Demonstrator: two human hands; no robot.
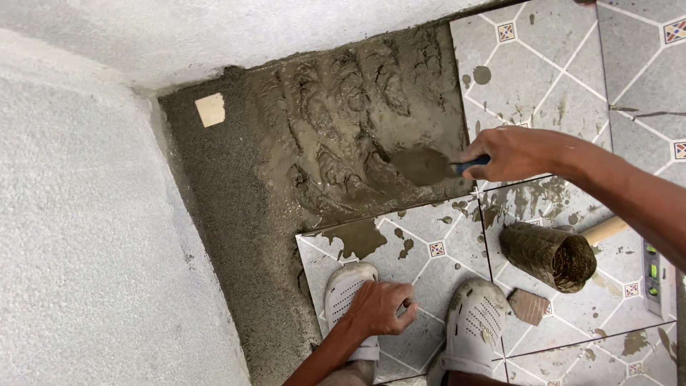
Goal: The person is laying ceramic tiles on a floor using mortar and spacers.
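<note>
My right hand grips the blue handle of a trowel, whose mortar-covered blade lies in the wet grey mortar bed in the floor's corner. My left hand rests with fingers curled on my left white clog, holding nothing that I can see. My right white clog stands beside it on a patterned grey tile smeared with mortar.
A mortar-caked rubber mallet with a wooden handle lies on the tiles at right, a tile shard beside it. A spirit level sits at the right edge. White rough walls bound the corner; a small square chip sits in the dry bed.
</note>
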